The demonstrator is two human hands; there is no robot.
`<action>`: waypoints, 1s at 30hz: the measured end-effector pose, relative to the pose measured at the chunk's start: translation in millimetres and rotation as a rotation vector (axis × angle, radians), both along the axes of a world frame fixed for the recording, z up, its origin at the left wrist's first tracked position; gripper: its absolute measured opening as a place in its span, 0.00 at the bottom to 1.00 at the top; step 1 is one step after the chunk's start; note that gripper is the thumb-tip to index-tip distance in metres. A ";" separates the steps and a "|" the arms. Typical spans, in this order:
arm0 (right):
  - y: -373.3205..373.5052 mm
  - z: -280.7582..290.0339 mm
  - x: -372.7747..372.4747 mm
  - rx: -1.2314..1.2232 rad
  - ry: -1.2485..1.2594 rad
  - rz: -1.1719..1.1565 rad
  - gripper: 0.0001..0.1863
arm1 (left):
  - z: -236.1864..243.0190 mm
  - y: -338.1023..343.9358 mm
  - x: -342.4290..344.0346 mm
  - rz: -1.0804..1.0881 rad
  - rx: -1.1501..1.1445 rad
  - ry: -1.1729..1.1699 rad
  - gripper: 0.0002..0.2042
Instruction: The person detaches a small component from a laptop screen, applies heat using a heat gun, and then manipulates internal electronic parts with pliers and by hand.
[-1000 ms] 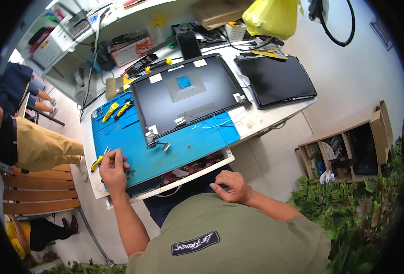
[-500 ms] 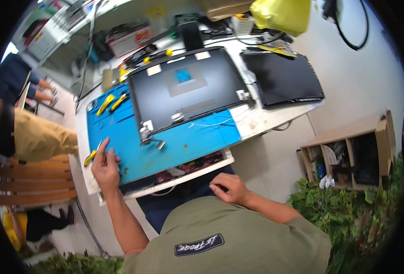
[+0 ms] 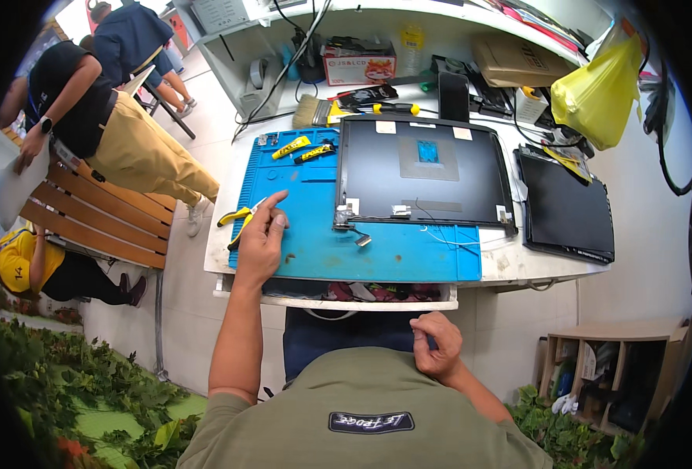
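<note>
My left hand hovers over the left part of a blue work mat, index finger stretched out and nothing held. Just beside its fingertips lies a pair of pliers with yellow and black handles, partly hidden by the hand. My right hand rests before my body, in front of the drawer, with its fingers curled in and nothing visible in them. Partly on the mat lies a dark laptop screen panel with hinges, a loose cable end and a thin white wire.
Two yellow-and-black tubes and a brush lie at the mat's far side. A second black screen panel lies to the right. The drawer stands partly open. A yellow bag hangs far right; people are at left.
My view has swung to the left, so the bench sits further right in the picture. Both hands stay in much the same pose, the left beside the pliers.
</note>
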State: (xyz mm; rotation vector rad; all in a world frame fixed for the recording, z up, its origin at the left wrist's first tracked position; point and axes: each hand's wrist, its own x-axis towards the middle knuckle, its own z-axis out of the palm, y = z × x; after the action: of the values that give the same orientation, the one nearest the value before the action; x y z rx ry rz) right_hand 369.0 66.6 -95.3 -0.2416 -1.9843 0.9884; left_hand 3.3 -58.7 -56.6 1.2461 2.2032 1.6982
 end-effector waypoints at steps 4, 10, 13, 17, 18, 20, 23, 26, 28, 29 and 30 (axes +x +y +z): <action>11.2 6.7 8.0 0.059 -0.023 -0.031 0.25 | 31.4 0.5 -14.0 0.072 -0.177 -0.067 0.16; 23.6 8.2 4.1 0.045 0.035 -0.098 0.23 | 58.6 48.6 -136.6 0.158 -0.073 0.336 0.17; 25.1 12.3 -5.7 0.090 0.025 -0.043 0.24 | 52.5 80.3 -184.8 0.250 -0.509 0.438 0.20; 22.1 21.0 -13.5 0.110 0.020 0.026 0.26 | 42.3 97.8 -201.2 0.278 -0.677 0.341 0.19; 21.9 22.8 -12.8 0.117 0.019 0.023 0.26 | 39.7 101.9 -203.6 0.264 -0.702 0.318 0.18; 25.2 28.9 -13.6 0.147 0.033 0.038 0.26 | 37.0 105.3 -208.5 0.250 -0.691 0.272 0.16; 36.7 47.5 -25.3 0.227 0.065 0.080 0.26 | 34.0 102.4 -213.9 0.231 -0.541 0.167 0.15; 52.2 80.0 -49.7 0.357 0.099 0.102 0.25 | 46.3 88.7 -208.0 0.167 -0.320 0.044 0.11; 65.7 102.9 -74.8 0.407 0.150 0.098 0.24 | 62.3 88.1 -182.8 0.075 -0.205 0.079 0.10; 70.7 115.2 -93.1 0.404 0.187 0.109 0.23 | 71.0 86.3 -165.6 0.026 -0.149 0.092 0.10; 71.4 128.7 -108.4 0.303 0.131 0.131 0.21 | 81.2 80.0 -143.4 -0.034 -0.108 0.133 0.09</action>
State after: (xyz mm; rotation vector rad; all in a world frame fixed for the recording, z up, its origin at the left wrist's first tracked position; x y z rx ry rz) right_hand 260.6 138.1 33.3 0.1189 -2.0161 0.7488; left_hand -140.1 21.3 24.6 1.3979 2.2990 1.5024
